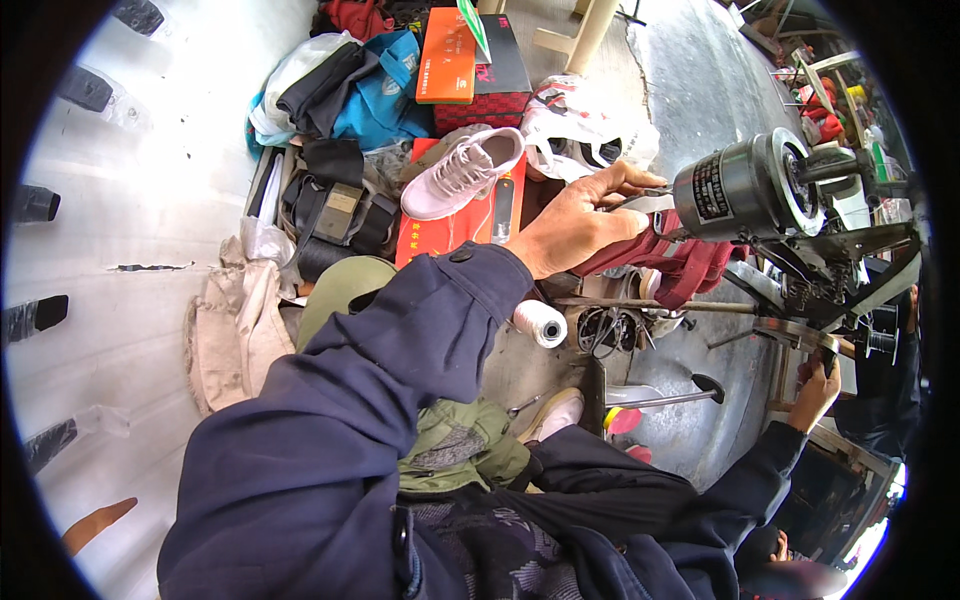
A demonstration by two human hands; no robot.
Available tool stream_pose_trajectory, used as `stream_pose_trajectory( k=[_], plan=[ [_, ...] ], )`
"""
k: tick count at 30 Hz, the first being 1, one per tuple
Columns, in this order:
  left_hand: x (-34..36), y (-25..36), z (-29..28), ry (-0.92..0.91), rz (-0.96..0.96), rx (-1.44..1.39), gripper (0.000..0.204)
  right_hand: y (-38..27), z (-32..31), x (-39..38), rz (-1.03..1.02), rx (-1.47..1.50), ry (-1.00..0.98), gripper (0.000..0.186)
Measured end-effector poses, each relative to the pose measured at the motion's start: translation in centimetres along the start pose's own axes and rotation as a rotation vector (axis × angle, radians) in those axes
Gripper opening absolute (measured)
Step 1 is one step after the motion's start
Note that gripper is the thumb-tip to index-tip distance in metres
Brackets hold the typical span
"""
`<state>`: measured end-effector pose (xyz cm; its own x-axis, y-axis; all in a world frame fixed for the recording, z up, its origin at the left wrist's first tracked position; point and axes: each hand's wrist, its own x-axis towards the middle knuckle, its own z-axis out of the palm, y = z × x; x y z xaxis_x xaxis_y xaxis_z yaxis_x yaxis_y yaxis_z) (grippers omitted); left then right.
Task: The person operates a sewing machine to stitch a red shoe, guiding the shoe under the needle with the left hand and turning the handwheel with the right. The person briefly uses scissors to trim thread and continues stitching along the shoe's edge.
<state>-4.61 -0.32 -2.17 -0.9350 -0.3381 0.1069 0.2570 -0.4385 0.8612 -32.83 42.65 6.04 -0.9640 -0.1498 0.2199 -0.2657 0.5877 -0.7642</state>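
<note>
The left hand (585, 222) holds thumb and forefinger slightly parted — whether they pinch anything I cannot tell — with the dark-red fabric piece (690, 268) just beside them at four o'clock. Five o'clock from the black metal sewing machine (725, 190), the right hand (816, 396) curls, grip unclear.

Head camera: worn on the person's head, the left one of a side-by-side pair, looking steeply down and forward
Dark sleeves (330, 385): nearest the lens, rising from the lower edge, the left one large across the foreground
Left hand (580, 222): above and right of centre, seen from its back
Right hand (815, 392): smaller, out towards the right side
Black machine (735, 190): at right, close by, seen from above
Floor (705, 85): beyond the left hand, running to the upper edge
View: wide, round and dark-rimmed, the fisheye bending straight edges
</note>
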Motion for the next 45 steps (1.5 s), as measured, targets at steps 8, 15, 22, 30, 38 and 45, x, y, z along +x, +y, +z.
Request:
stream_pose_trajectory(
  k=[8, 15, 22, 30, 38, 45],
  plan=[
    [0.0, 0.1, -0.2, 0.002, 0.063, 0.144, 0.044, 12.9, 2.5, 2.3, 0.088, 0.212, 0.082, 0.013],
    [-0.2, 0.9, 0.5, 0.007, -0.025, 0.015, 0.040, 7.9, 8.9, -4.9, 0.237, -0.157, -0.394, 0.028],
    [0.2, 0.7, 0.7, 0.037, -0.015, -0.017, 0.034, -3.9, 4.3, -6.5, 0.052, -0.605, -0.242, 0.046],
    [-0.1, 1.2, 1.1, 0.051, -0.052, 0.031, 0.034, -15.6, 7.4, -12.1, 0.124, 0.684, -0.400, 0.026],
    [-0.2, 1.3, 1.3, 0.065, -0.080, 0.068, 0.035, -19.2, 11.1, -12.7, 0.534, 1.252, -0.614, 0.043],
    [0.1, 0.7, 0.9, 0.100, -0.065, 0.137, 0.036, -18.3, 12.7, -12.1, 0.513, 1.356, -0.620, 0.034]
  ],
)
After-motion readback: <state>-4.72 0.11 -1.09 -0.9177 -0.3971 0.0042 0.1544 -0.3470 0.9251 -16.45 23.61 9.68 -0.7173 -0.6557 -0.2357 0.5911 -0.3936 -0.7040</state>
